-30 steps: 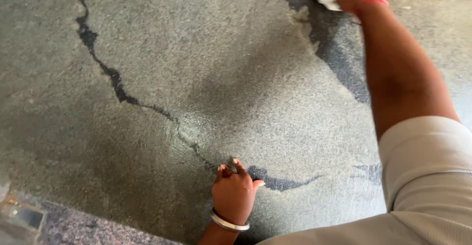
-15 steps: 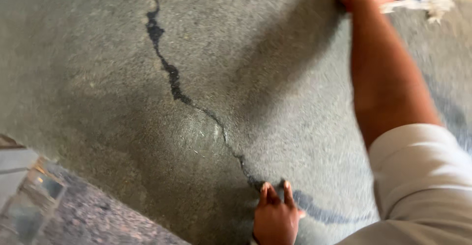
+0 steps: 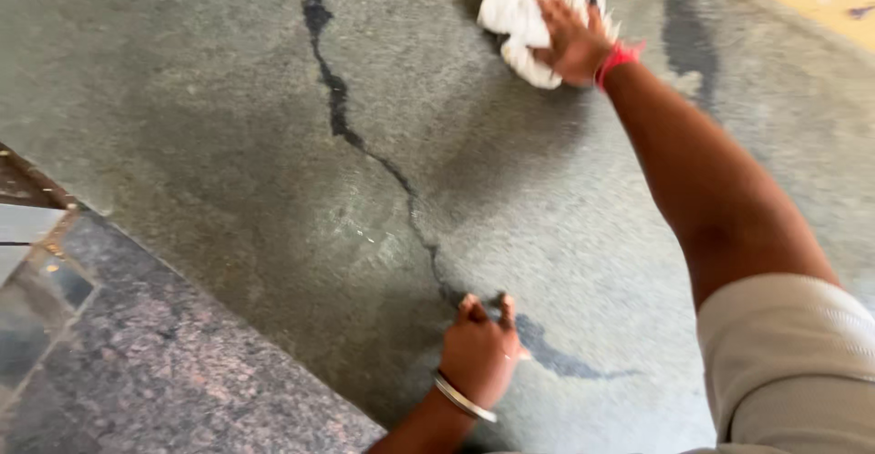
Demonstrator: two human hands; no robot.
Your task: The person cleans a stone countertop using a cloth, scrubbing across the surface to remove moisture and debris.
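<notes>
Pressing down on a bunched white rag (image 3: 533, 18), the right hand (image 3: 574, 44) is reaching far out, fingers spread flat over the cloth, not curled around it. The left hand (image 3: 478, 354) is bracing near the body, fingertips splayed on the grey stone floor (image 3: 210, 144), gripping nothing. A dark crack (image 3: 339, 117) is running across the floor from the top edge to a point just beside the left hand. Darker, wet-looking patches are showing near the rag. Risks, as judged: the rag is likely catching on the crack edge; the bracing hand could be slipping on damp stone with weight so far forward. A polished granite step (image 3: 155, 372) is lying at lower left.
</notes>
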